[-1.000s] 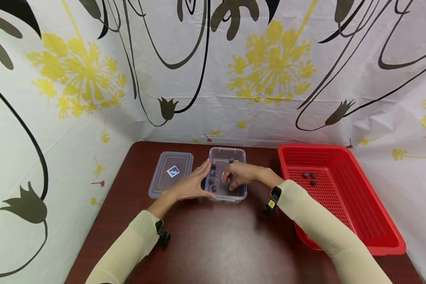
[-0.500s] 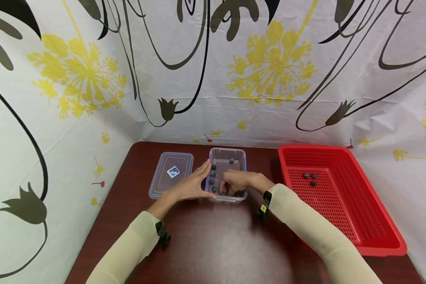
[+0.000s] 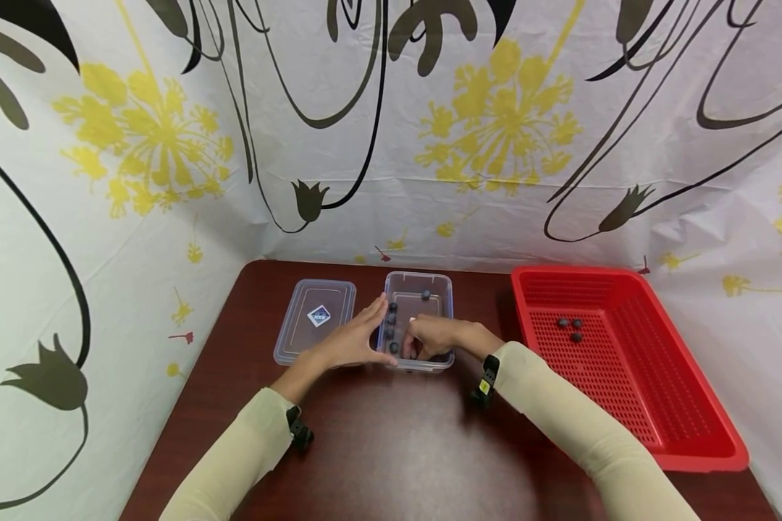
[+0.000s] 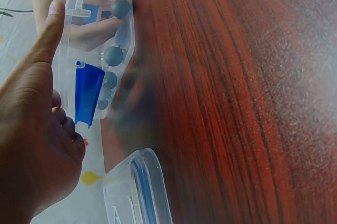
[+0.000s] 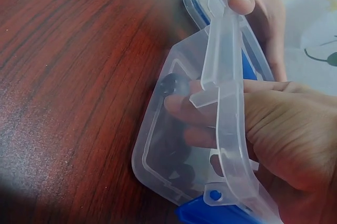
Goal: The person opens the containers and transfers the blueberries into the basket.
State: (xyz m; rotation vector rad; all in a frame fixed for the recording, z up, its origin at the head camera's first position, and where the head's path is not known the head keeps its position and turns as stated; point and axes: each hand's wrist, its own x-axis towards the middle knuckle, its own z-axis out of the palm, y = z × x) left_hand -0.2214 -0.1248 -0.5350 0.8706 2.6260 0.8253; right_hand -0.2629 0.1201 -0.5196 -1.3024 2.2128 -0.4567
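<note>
A clear plastic box (image 3: pixel 404 298) with blue clips stands toward the back of the table. Along its left wall runs a row of several dark blueberries (image 3: pixel 391 318); one more blueberry (image 3: pixel 426 294) lies near the far wall. My left hand (image 3: pixel 348 340) spans the box's left side, thumb stretched to the near corner, fingers straight against the wall. Down inside the box is my right hand (image 3: pixel 433 334), fingers bent. It pinches a blueberry (image 5: pixel 176 84) close above the box floor by the near wall, seen through the plastic in both wrist views.
Left of the box lies its clear lid (image 3: pixel 289 329), with a blue and white sticker. A red perforated basket (image 3: pixel 632 362) stands at the right, with several blueberries (image 3: pixel 570 325) inside. Behind the dark wooden table (image 3: pixel 378 449) hangs a flowered white cloth (image 3: pixel 391 145).
My right hand has moved a little left and lower into the box's near part, and its fingers have drawn closer together. My left hand has held its place.
</note>
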